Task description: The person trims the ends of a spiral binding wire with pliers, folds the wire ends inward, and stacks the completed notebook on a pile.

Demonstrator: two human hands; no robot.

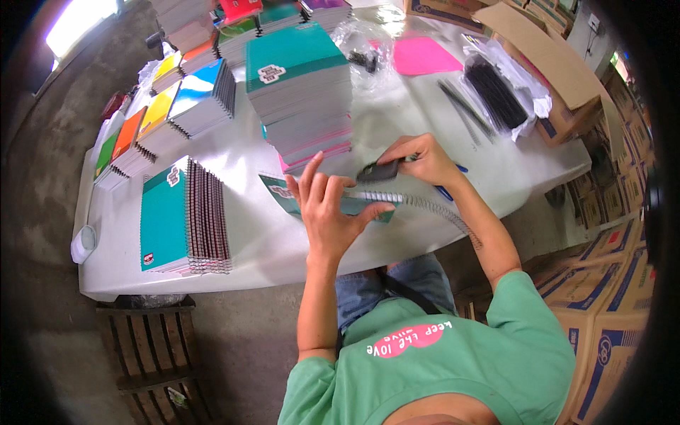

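In front of me on the table lies a teal-covered notebook (280,190) with a metal spiral coil (432,205) along its edge. The coil runs on past the cover, bending toward my right forearm. My left hand (329,209) grips the notebook between thumb and fingers near the coil, two fingers raised. With its fingers closed, my right hand (423,161) holds a small dark flat tool (377,171) just above the coil; its exact kind is unclear. Behind my left hand rises a tall stack of teal-topped notebooks (294,60).
A pile of coil-bound teal notebooks (164,212) sits at left, with colourful notebook stacks (202,88) behind. At right are loose black coils (496,95) on white wrapping, a pink sheet (425,55), a plastic bag (361,49) and an opened carton (552,49). Cartons (602,312) line the right side.
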